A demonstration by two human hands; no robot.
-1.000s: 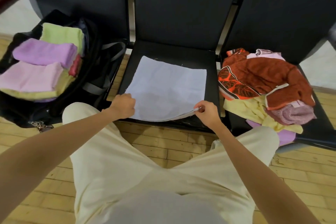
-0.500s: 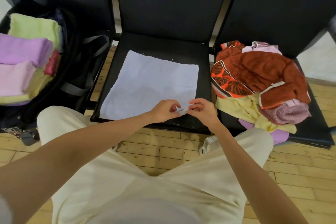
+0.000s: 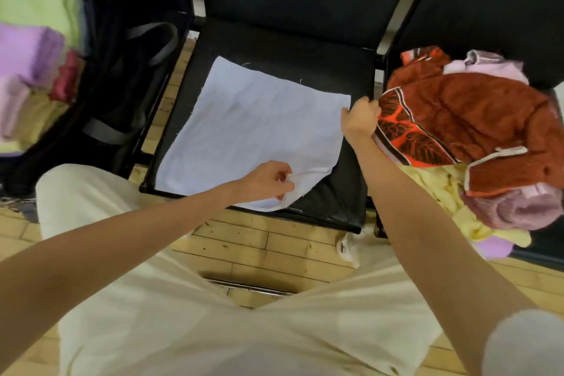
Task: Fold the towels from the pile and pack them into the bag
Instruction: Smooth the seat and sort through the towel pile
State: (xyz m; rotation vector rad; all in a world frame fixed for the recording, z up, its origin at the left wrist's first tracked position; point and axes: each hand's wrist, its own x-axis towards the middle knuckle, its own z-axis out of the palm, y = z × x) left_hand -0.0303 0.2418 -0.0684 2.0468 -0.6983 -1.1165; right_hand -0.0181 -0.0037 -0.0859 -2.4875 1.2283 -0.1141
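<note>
Towel (image 3: 253, 134) corner in L grip (image 3: 268, 181)

No text, label, brand, number or sign can be read anywhere in the head view.
</note>
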